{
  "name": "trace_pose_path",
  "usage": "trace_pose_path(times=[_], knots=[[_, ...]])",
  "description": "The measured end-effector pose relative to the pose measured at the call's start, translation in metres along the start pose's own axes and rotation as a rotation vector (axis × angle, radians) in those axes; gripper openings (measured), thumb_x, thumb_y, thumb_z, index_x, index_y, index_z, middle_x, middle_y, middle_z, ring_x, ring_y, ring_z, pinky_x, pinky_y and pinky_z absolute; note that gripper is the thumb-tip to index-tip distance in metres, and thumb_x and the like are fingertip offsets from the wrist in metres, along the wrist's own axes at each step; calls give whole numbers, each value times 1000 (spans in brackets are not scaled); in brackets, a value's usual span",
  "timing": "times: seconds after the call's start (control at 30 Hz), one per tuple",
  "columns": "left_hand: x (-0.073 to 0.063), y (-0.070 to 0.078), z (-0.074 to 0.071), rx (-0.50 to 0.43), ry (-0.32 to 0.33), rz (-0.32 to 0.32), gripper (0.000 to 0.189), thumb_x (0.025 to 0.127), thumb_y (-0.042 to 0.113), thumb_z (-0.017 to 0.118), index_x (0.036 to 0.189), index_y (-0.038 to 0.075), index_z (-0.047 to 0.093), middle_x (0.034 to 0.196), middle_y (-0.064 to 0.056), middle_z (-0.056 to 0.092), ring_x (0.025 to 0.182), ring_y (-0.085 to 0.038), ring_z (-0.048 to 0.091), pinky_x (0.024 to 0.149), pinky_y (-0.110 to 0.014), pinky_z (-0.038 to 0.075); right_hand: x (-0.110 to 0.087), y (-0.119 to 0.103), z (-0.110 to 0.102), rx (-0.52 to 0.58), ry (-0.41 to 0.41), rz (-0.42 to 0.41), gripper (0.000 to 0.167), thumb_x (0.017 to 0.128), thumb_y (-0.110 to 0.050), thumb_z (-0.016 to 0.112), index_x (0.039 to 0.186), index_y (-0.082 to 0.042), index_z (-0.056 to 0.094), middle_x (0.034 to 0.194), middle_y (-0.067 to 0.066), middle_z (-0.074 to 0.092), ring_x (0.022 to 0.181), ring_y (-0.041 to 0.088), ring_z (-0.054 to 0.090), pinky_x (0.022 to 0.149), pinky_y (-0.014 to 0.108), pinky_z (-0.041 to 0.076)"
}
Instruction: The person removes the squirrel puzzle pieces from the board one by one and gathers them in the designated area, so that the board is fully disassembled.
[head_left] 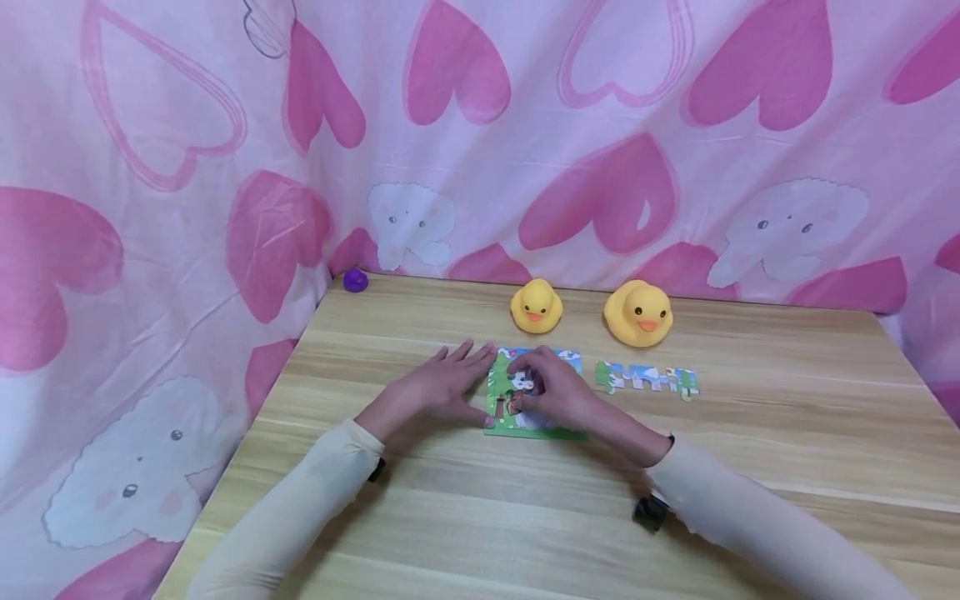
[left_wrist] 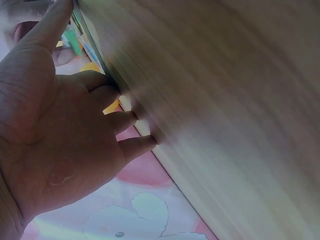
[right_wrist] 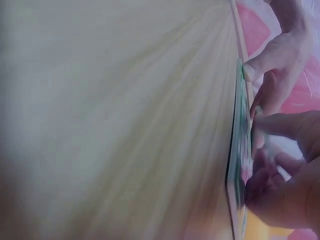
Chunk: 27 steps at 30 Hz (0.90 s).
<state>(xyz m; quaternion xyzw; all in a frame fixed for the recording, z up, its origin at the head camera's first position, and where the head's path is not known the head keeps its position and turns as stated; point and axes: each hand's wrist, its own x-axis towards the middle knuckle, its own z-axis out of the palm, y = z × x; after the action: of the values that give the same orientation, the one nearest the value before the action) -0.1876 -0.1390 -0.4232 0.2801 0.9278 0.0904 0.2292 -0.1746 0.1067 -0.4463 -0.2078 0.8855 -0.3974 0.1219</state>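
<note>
A colourful jigsaw puzzle (head_left: 501,423) with a green lower edge lies flat on the wooden table. My left hand (head_left: 442,387) rests at its left side, fingers spread, with the thumb (right_wrist: 250,73) on the near left corner. Over the middle of the picture, my right hand (head_left: 558,390) bends thumb and fingers around a small puzzle piece (head_left: 522,382) showing a white animal's face. Its fingertips are right at the puzzle's surface, and the palm hides much of the picture's right half. To the right lie several loose puzzle pieces (head_left: 645,377) in a row.
Behind the puzzle sit a smaller yellow duck (head_left: 536,307) and a larger yellow duck (head_left: 638,313). A small purple toy (head_left: 356,280) stands at the far left corner of the table (head_left: 465,517). A pink heart-patterned curtain (head_left: 480,167) hangs along the back and left edges.
</note>
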Motion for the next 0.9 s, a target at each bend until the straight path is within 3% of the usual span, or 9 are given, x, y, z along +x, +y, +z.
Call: trace_pose_path(times=[0.23, 0.53, 0.9], knots=[[1, 2, -1, 10, -14, -16, 117, 89, 72, 70, 172, 22, 4, 181, 3, 0, 168, -31, -2, 136, -59, 5, -34, 22, -29, 61, 20, 20, 40, 94, -19, 82, 131, -28, 68, 124, 0, 58, 97, 21, 58, 79, 27, 56], [2, 1, -1, 19, -22, -22, 117, 89, 73, 69, 172, 22, 5, 181, 4, 1, 168, -31, -2, 136, -60, 6, -80, 71, -66, -112, 41, 75, 41, 92, -17, 83, 129, -29, 69, 123, -4, 60, 102, 21, 55, 82, 25, 53], [4, 0, 1, 11, -17, -19, 117, 89, 73, 69, 172, 22, 4, 181, 4, 1, 168, -31, -3, 136, -60, 5, -97, 84, -78, -61, -23, 95, 43, 89, -24, 87, 128, -26, 70, 123, 0, 61, 104, 22, 55, 79, 21, 54]])
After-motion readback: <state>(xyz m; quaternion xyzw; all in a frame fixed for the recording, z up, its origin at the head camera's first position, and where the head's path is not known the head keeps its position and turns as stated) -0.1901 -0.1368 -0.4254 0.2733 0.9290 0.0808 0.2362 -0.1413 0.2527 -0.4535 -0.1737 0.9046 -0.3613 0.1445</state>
